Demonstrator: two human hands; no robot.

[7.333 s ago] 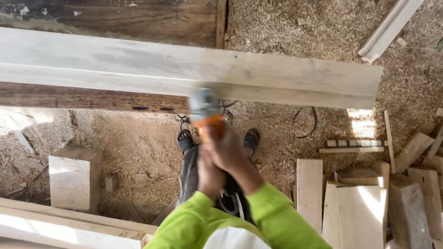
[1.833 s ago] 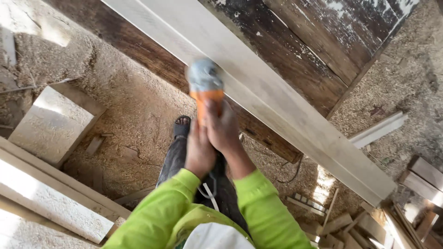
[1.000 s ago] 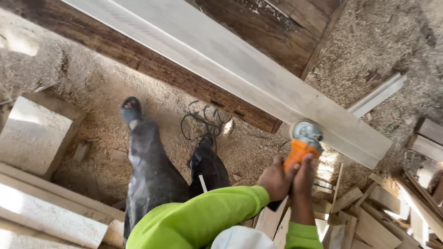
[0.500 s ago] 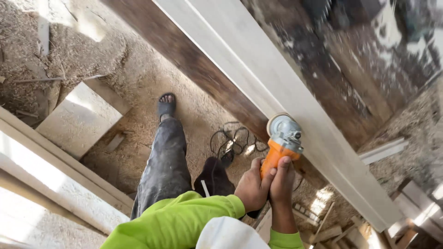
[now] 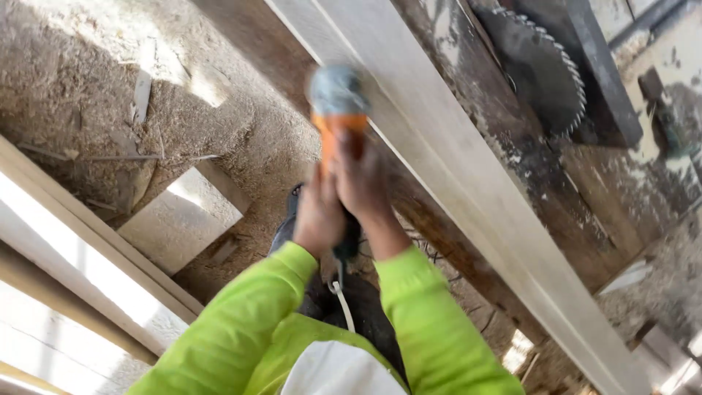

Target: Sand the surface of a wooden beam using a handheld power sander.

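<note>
Both of my hands grip an orange-bodied angle grinder with a grey head. My left hand holds its rear and my right hand wraps the body just in front. The grinder's head rests against the near edge of a long pale wooden plank, which runs diagonally from top centre to bottom right. The plank lies on a dark worn wooden bench. The tool and my hands are blurred by motion. Lime green sleeves cover my arms.
A circular saw blade sticks up from the bench at the top right. Sawdust covers the floor. A pale wood block and long pale boards lie at the left. A cable hangs below my hands.
The grinder and my hands have moved up the plank's edge toward the top left since half a second ago. The view has swung, and the saw blade now shows.
</note>
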